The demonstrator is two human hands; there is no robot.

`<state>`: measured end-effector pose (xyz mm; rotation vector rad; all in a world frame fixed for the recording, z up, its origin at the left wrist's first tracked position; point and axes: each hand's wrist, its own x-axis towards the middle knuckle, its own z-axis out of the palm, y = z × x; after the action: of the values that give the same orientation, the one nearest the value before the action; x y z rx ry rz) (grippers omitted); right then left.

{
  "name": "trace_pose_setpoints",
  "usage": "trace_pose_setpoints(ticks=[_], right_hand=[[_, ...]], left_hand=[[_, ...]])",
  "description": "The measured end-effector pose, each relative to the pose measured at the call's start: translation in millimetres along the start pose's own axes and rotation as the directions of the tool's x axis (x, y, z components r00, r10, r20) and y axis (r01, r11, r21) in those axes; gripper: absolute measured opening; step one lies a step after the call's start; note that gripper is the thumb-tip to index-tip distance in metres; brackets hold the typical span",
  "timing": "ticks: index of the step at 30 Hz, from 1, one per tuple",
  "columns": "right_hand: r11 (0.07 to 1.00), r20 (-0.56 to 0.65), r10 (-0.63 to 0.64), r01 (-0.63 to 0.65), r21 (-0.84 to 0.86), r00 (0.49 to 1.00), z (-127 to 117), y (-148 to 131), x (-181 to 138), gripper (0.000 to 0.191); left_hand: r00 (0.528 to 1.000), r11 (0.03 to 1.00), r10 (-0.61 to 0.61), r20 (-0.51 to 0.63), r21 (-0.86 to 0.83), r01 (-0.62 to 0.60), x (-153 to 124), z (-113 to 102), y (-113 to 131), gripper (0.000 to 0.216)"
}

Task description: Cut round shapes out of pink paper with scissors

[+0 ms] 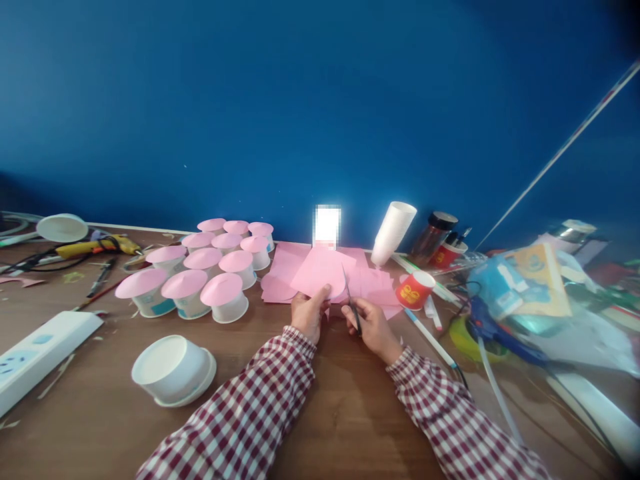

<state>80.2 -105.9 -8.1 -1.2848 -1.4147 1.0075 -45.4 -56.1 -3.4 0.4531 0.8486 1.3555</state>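
My left hand [309,316] grips a sheet of pink paper [323,270] at its lower edge, thumb on top. In my right hand [373,327] is a pair of scissors [354,311], its blades pointing up and away along the right side of that paper. Whether the blades touch the paper is hard to make out. Under and around the held piece lie more pink sheets [280,270], spread against the blue wall. To the left, several white cups stand upside down with pink paper cones [223,289] on top.
Two stacked white tubs [170,363] and a power strip [40,357] lie front left. A yellow glue gun [100,247] is behind. On the right are a leaning white cup stack [394,230], a red paper cup [416,290], a dark-lidded jar [434,237], a blue glue gun [505,337] and plastic bags.
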Motion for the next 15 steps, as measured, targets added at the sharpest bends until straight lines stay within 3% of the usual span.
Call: trace_pose_setpoints(ticks=[15], right_hand=[[1.000,0.025,0.005,-0.005,-0.004,1.000,0.9,0.4,-0.4,0.027]], left_hand=[[1.000,1.000,0.012,0.000,-0.025,-0.012,3.3,-1.5,-2.6,0.036]])
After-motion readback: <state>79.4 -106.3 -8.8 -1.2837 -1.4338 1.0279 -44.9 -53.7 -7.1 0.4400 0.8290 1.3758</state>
